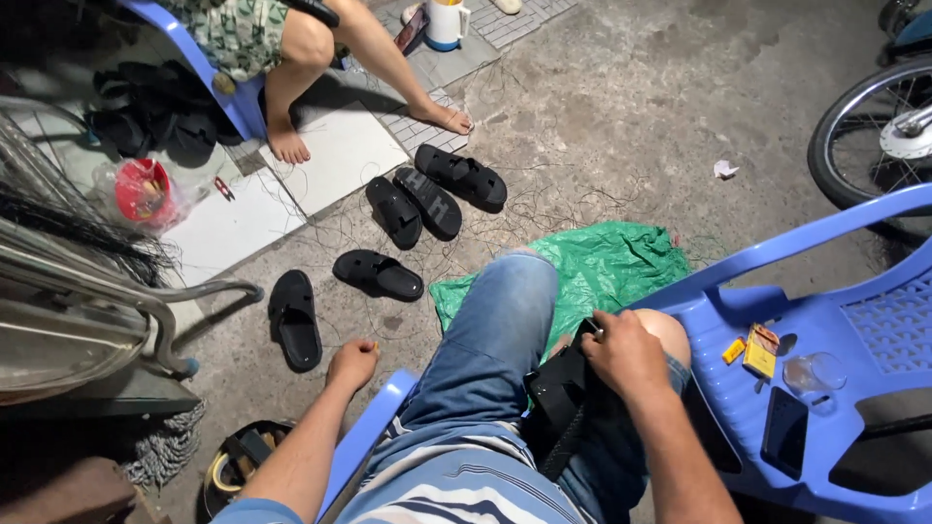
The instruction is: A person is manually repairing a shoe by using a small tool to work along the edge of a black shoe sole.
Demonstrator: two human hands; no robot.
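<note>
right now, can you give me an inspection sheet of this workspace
surface: bare concrete floor, green sheet spread at the feet
job's things: black sandal on the lap; five black sandals on the floor
clutter: phone, small boxes on blue plastic chair; red bag
grippers: right hand grips the lap sandal; left hand hangs down, closed, holds nothing clear
cables: thin threads strewn on floor
surroundings: another person's bare legs, a wheel, metal frame

Bare concrete is lying open ahead. Black sandals are blocking the left; a blue plastic chair is crowding the right.
</note>
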